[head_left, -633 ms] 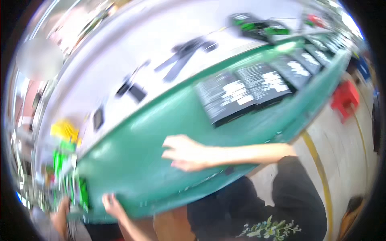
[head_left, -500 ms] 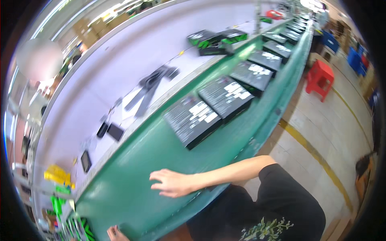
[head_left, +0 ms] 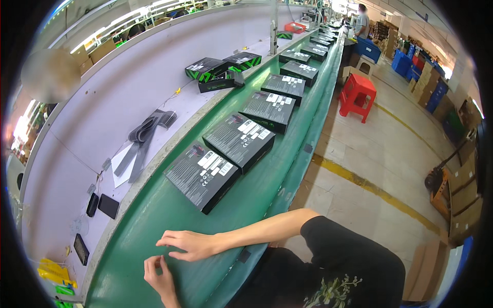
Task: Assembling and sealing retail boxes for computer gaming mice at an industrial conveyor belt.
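Observation:
My right hand (head_left: 189,245) hovers over the green conveyor belt (head_left: 134,249), palm down, fingers stretched out and nothing in it. Just below and left of it is my left hand (head_left: 161,280), its fingers loosely bent, thumb apart from them, also holding nothing. The two hands are close together; I cannot tell whether either touches the belt. Beyond them lies the nearest black printed box (head_left: 201,175), flat on the belt. A second black box (head_left: 239,138) sits right behind it, and several more follow in a row up the belt.
Along the left ledge lie grey strips (head_left: 145,134), a flat dark device (head_left: 108,206), another dark device (head_left: 81,249) and a yellow object (head_left: 53,271). Black-and-green boxes (head_left: 205,67) are piled farther up. At right stand a red stool (head_left: 358,96) and a pallet jack (head_left: 436,182). A person (head_left: 362,23) stands far off.
The view has swung, so the belt, boxes and stool sit farther left in the picture. My left hand has come up from the lower edge, close to my right hand.

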`<state>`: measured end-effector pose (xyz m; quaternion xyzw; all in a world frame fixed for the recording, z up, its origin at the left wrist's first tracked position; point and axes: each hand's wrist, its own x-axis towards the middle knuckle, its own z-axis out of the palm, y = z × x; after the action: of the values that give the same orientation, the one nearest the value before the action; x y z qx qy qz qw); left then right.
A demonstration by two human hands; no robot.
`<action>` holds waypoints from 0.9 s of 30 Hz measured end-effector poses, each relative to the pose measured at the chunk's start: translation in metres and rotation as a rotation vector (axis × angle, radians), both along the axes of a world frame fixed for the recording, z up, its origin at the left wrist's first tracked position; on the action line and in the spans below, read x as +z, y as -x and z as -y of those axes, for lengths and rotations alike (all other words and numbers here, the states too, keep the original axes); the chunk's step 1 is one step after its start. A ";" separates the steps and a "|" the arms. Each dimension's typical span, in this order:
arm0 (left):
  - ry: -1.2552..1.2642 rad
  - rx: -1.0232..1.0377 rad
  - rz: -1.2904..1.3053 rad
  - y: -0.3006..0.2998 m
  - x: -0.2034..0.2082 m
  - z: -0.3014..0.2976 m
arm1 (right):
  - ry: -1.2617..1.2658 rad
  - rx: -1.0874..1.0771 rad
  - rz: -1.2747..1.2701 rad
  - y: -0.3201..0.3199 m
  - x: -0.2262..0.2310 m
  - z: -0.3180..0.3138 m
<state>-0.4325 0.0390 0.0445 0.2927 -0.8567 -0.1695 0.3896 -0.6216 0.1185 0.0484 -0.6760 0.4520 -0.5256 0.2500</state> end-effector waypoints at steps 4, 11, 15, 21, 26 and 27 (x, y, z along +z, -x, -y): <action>-0.085 0.086 -0.069 -0.011 0.000 0.008 | 0.060 0.013 -0.037 -0.011 -0.005 -0.005; -0.178 0.056 -0.065 -0.015 -0.004 0.007 | 0.001 0.090 -0.088 -0.021 -0.010 -0.007; -0.191 0.027 -0.036 -0.013 -0.004 0.005 | 0.030 0.078 -0.142 -0.021 -0.013 -0.006; -0.180 0.013 -0.006 -0.012 0.000 0.000 | 0.017 0.099 -0.180 -0.023 -0.018 -0.004; -0.170 -0.025 -0.015 -0.012 -0.004 0.003 | 0.050 0.074 -0.138 -0.026 -0.020 -0.002; -0.169 -0.023 -0.015 -0.012 -0.005 0.003 | 0.033 0.075 -0.145 -0.025 -0.018 -0.002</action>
<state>-0.4204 0.0357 0.0399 0.3134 -0.8395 -0.2478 0.3681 -0.5965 0.1203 0.0299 -0.7327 0.4346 -0.4729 0.2249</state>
